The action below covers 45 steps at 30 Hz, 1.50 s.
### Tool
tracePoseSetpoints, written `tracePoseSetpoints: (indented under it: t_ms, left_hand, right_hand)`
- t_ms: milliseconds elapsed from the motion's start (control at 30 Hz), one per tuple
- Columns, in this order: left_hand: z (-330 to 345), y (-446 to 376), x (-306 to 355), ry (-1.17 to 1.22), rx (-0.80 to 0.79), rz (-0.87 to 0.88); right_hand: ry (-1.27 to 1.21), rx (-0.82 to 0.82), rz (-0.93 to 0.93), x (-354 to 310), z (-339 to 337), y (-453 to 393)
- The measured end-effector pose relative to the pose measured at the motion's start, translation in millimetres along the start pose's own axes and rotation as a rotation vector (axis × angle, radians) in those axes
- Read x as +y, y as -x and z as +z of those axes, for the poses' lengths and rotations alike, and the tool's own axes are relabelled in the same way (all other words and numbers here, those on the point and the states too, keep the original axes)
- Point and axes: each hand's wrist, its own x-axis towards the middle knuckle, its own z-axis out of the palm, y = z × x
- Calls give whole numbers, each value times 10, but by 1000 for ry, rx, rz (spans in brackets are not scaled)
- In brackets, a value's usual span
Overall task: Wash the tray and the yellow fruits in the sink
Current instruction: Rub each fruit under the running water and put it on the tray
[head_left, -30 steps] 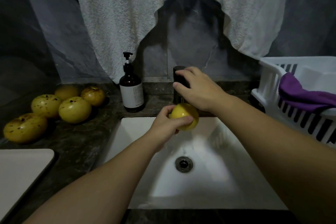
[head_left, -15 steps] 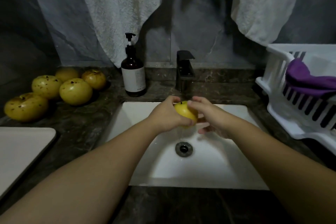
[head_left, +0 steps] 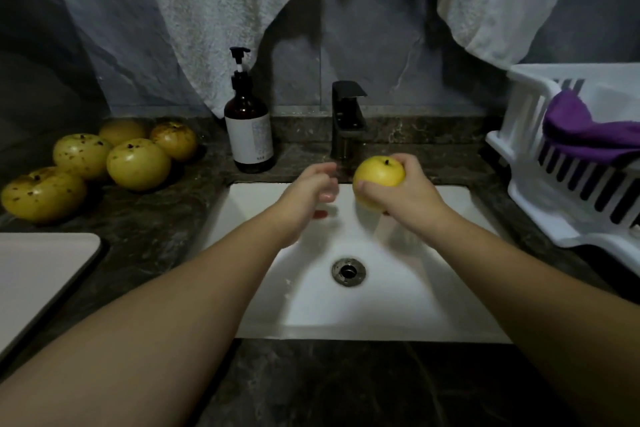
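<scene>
While right hand (head_left: pixel 403 196) grips fruit (head_left: pixel 379 175) over sink (head_left: pixel 450 291), fingers curled round it, keep it near tap (head_left: pixel 346 118). Left hand (head_left: pixel 313 185) holds nothing, fingers loosely curled: rub skin with it, turn fruit, work stem dimple. Five spotted fruits (head_left: pixel 138 165) wait on counter (head_left: pixel 149 239), left. Tray (head_left: pixel 38 274) sits at left edge.

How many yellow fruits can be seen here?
6. Five sit on the counter left of the sink. The right hand holds one. Others may be hidden.
</scene>
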Motion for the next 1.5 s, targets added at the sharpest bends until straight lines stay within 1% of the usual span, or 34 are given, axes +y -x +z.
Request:
tracePoseSetpoints:
  t_ms: [67, 133, 167, 233, 267, 300, 367, 400, 433, 500, 533, 633, 667, 733, 767, 867, 900, 967, 1000, 1100, 1133, 1200, 1233, 1300, 1333, 1433, 1467, 1500]
  left_hand:
    - [-32, -12, -7, 18, 64, -33]
    - [-33, -15, -37, 28, 84, -62]
    - [-23, -16, -39, 31, 84, -67]
    - [-1, -22, -29, 33, 88, -71]
    - [-2, -18, -20, 37, 93, -76]
    - [0, -8, -11, 43, 98, -82]
    - [23, 0, -7, 44, 99, -83]
    - [25, 6, -17, 41, 102, -84]
    - [30, 8, -14, 37, 102, -84]
    - [25, 11, -3, 29, 98, -85]
    - [18, 10, -1, 27, 95, -88]
    - [45, 19, -6, 16, 87, -86]
    - [51, 8, -15, 5, 85, -81]
    - [16, -12, -45, -12, 88, -67]
    - [13, -23, -58, -17, 80, -69]
    - [22, -31, -79, -7, 79, -72]
    - [32, -27, -70, -8, 77, -68]
    - [22, -33, -65, -11, 67, -57]
    - [7, -37, -68, -10, 64, -53]
    - [34, -22, -62, -1, 59, -58]
    - [44, -21, -59, -5, 59, -58]
    - [36, -20, -59, -18, 58, -58]
    - [32, -14, -60, -22, 54, -56]
    - [45, 7, -52, -17, 45, -60]
    - [53, 15, -46, -15, 38, -54]
    - [49, 46, -16, -44, 6, -11]
    - [52, 56, -15, -43, 0, -8]
    - [58, 59, -14, -39, -6, -8]
  right_hand:
    - [61, -37, 2, 27, 22, 37]
    - [163, -100, 46, 63, 67, 66]
    - [170, -89, 35, 54, 69, 64]
    - [43, 1, -36, -1, 52, 5]
    - [-3, 22, -61, -23, 57, -15]
    - [4, 6, -73, -24, 65, -1]
    - [145, -70, -39, 40, 87, 58]
    - [184, -80, -24, 71, 101, 61]
    - [172, -52, -28, 77, 97, 46]
    - [39, 26, -69, 37, 77, -10]
    - [26, 25, -82, 11, 81, -13]
    - [192, -75, -26, 80, 105, 45]
    - [183, -54, -22, 83, 102, 40]
    - [55, 31, -49, 39, 98, -19]
    - [31, 42, -52, 37, 78, -30]
    - [178, -66, 9, 140, 80, -6]
    - [173, -43, 19, 158, 66, -11]
    - [51, 42, 11, 127, 41, -61]
    - [34, 45, 3, 102, 48, -80]
    - [180, -29, 46, 189, 70, -50]
    - [167, -13, 57, 210, 65, -52]
    - [62, 36, 58, 197, 48, -83]
    - [62, 30, 61, 183, 45, -85]
    - [163, -29, 86, 199, 49, -59]
    - [168, -33, 92, 204, 52, -50]
    - [2, 5, 98, 155, 66, -38]
    - [29, -19, 108, 161, 77, -26]
    - [105, -65, 126, 176, 88, -7]
